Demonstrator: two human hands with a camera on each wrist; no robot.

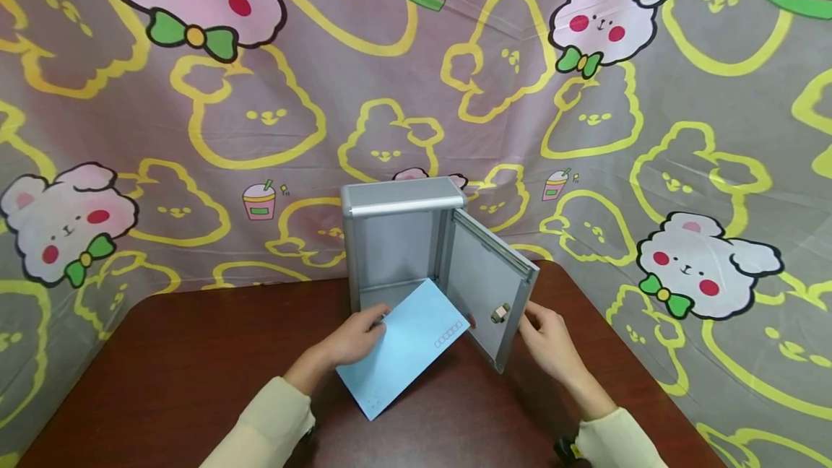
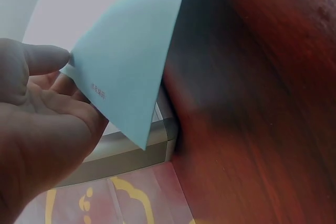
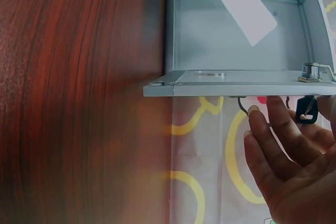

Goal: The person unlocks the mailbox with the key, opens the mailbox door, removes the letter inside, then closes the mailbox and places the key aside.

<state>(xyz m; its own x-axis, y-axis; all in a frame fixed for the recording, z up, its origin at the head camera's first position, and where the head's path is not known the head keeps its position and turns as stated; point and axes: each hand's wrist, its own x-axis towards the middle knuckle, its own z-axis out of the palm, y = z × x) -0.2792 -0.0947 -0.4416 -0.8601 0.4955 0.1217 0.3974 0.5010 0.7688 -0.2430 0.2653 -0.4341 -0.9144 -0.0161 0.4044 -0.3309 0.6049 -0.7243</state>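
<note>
While your left hand (image 1: 356, 334) pinches the pale blue envelope (image 1: 406, 352) along one edge, thumb on one face and fingers on the other, the paper slants in the air above the desk (image 1: 227, 352), in front of the open metal box (image 1: 406, 192). It is a smooth, flat rectangle with crisp corners, a row of small printed squares near one end and faint print near the other. Its leading corner overlaps the box's opening in your head view; you cannot tell how far inside it reaches.

The box stands upright near the middle of the desk's far edge, a silvery-grey shell with rounded top edges. Its flat door (image 1: 484, 280), framed in ridged metal, swings out from the right side towards the desk's right edge, and a stubby metal lock (image 1: 499, 313) projects from its inner face.

Your right hand (image 1: 549, 341) is at the door's outer side, fingers bent, close beside a black-headed key (image 3: 301, 106); whether you pinch it, you cannot tell. The desk is glossy, reddish-brown and streaked with grain, with rounded far corners. Behind it hangs creased cloth (image 1: 390, 71) printed with rabbits and yellow outlines.
</note>
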